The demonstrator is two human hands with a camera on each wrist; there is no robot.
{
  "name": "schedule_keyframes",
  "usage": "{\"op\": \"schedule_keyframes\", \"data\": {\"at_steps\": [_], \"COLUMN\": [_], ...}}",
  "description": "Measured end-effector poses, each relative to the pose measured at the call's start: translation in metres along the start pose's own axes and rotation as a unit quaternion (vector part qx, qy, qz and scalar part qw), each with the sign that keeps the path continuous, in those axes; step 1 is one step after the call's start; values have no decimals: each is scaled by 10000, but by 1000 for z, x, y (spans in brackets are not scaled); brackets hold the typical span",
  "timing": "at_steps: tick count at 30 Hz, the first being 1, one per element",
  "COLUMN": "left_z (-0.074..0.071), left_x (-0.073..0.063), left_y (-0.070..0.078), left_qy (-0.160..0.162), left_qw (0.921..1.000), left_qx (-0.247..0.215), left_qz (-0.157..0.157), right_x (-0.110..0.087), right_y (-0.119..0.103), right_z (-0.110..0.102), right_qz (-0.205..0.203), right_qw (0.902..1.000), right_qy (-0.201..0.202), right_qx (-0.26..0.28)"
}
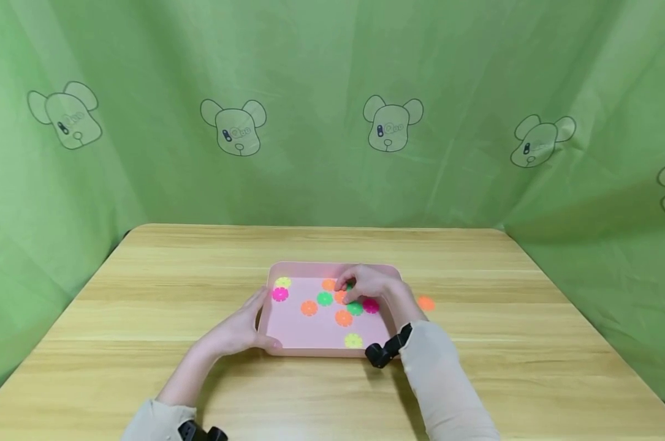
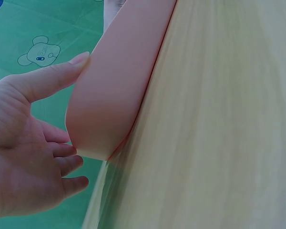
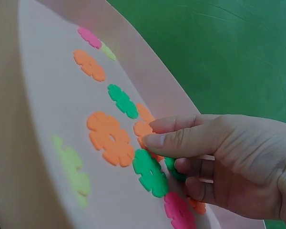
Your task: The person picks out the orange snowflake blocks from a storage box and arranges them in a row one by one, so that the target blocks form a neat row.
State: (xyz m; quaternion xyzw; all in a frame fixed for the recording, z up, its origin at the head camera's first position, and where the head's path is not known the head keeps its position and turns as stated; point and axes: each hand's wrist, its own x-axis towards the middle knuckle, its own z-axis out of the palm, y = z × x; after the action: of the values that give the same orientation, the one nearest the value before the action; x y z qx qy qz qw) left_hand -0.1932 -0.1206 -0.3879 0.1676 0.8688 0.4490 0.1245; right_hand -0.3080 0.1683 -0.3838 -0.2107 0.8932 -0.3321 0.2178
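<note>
A shallow pink tray [image 1: 310, 352] lies on the table with several flower-shaped plastic discs in it. At its front left corner, my left hand [image 1: 235, 331] holds the tray, thumb [image 2: 62, 76] at the front rim and fingers along the left wall. Inside the tray toward the right, my right hand [image 1: 368, 283] pinches an orange notched disc [image 3: 143, 131] between thumb and forefinger, partly covering it. Close below these fingers are a green disc [image 3: 150, 172], a pink disc [image 3: 178, 210] and another orange disc [image 3: 109, 138]. A second green disc [image 3: 174, 169] is half hidden behind the curled fingers.
One orange disc [image 1: 426, 303] lies on the wooden table [image 1: 531, 343], right of the tray. In the tray's far left corner are a yellow disc [image 1: 282, 282] and a pink disc [image 1: 280, 294]; a yellow disc [image 1: 353, 340] sits near the front wall. A green curtain [image 1: 310, 184] hangs behind.
</note>
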Motion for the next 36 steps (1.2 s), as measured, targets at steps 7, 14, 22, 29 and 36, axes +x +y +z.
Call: {"op": "schedule_keyframes", "data": {"at_steps": [7, 14, 22, 29, 36], "left_z": [0, 1, 2, 2, 1], "left_x": [-1, -1, -2, -1, 0], "left_y": [1, 0, -1, -1, 0], "left_qy": [25, 44, 89, 106, 98], "left_qw": [10000, 10000, 10000, 9999, 9999], "left_qx": [-38, -37, 7, 4, 22], "left_qz": [-19, -28, -17, -9, -17], "right_x": [0, 0, -3, -6, -7], "right_y": [-2, 2, 5, 5, 4], "right_z": [0, 1, 1, -2, -7], "right_qz": [0, 16, 19, -48, 88], "right_qw": [9999, 9998, 9973, 9943, 9932], "right_qy": [-35, 41, 136, 234, 453], "right_qx": [-94, 202, 716, 1041, 1071]}}
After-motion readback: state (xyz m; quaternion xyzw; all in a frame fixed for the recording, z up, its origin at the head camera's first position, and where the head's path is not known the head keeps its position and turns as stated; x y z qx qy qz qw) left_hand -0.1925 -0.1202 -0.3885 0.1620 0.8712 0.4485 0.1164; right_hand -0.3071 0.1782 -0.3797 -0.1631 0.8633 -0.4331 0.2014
